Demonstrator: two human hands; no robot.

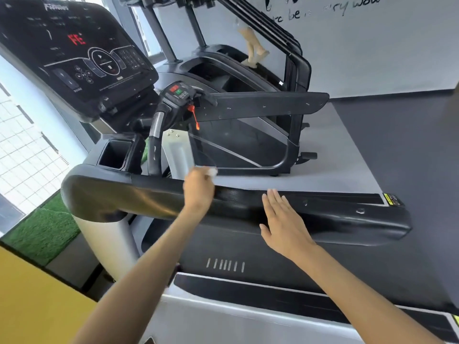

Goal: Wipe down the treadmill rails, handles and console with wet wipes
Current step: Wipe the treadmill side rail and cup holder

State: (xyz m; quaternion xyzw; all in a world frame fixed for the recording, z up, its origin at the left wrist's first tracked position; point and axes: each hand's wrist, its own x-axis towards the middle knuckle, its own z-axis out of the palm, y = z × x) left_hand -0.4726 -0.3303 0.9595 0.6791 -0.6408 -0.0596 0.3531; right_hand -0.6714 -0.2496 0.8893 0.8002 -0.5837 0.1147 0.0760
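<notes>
**Wiping the near treadmill rail, head view**

The left hand (198, 189) lies on the top edge of the near side rail (347, 217), its fingers (207, 173) curled round a white wet wipe (212, 172). The wipe shows only at the far side of the hand, which is blurred. The right hand (283, 219) lies over the same rail, well to the right of the left. Its fingers are straight and together and hold nothing; whether the palm touches the rail cannot be told.

At upper left the black console (74, 53) shows the red characters "FE". The brand line along its top edge is too blurred to read. Below it, a small control panel (177, 91) carries one red and one green button, and a red safety clip (193, 116) hangs beside it. The far rail (260, 105) runs to the right from this panel. A yellow warning label (392, 199), its text too small to read, sits at the near rail's right end. Black lettering on the white wall (372, 45) includes "be" and "wow".
</notes>
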